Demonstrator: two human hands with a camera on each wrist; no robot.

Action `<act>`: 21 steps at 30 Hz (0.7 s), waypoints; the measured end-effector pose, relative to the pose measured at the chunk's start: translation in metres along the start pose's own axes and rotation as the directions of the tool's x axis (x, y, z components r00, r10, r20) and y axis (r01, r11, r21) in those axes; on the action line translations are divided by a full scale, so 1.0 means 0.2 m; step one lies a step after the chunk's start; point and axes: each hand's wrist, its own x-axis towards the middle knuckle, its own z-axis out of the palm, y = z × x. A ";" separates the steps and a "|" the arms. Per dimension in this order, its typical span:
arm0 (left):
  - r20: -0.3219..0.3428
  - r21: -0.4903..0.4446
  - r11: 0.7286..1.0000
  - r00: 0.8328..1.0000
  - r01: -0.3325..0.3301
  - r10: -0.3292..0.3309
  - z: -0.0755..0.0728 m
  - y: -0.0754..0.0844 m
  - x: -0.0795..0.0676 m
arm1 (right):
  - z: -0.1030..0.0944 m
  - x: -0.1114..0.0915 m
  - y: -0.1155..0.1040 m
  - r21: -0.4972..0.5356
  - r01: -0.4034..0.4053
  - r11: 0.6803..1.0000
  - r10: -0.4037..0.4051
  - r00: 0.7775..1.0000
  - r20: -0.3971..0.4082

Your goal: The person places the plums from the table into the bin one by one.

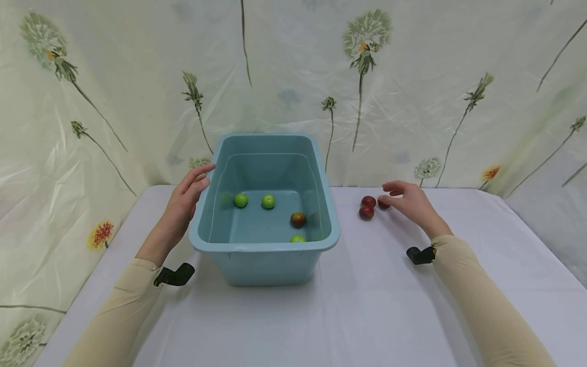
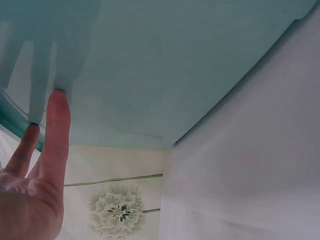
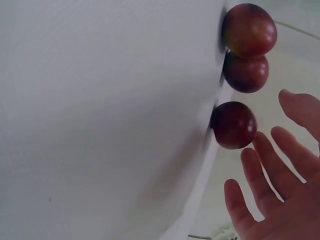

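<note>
My left hand [image 1: 182,201] is beside the blue plastic tub [image 1: 265,247], fingers extended along its upper left side. In the left wrist view, the straight fingertips come right up to the tub's outer wall [image 2: 135,85]. Over on the right, my right hand [image 1: 410,203] hovers at three dark red plums. Its spread fingers are close to the nearest plum [image 3: 235,125], and nothing is gripped. The other two plums, one [image 1: 366,212] in front and one [image 1: 368,201] behind, sit together just left of it.
Inside the tub lie several green round fruits, such as one [image 1: 268,201] near the middle, and a reddish-brown one [image 1: 298,219]. A white cloth [image 1: 367,306] covers the table. Behind it hangs a dandelion-print sheet [image 1: 284,61].
</note>
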 end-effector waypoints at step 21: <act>-0.002 -0.001 1.000 1.000 0.005 -0.005 0.00 0.01 -0.01 | 0.02 0.01 0.11 0.030 -0.034 0.999 0.032 0.995 0.094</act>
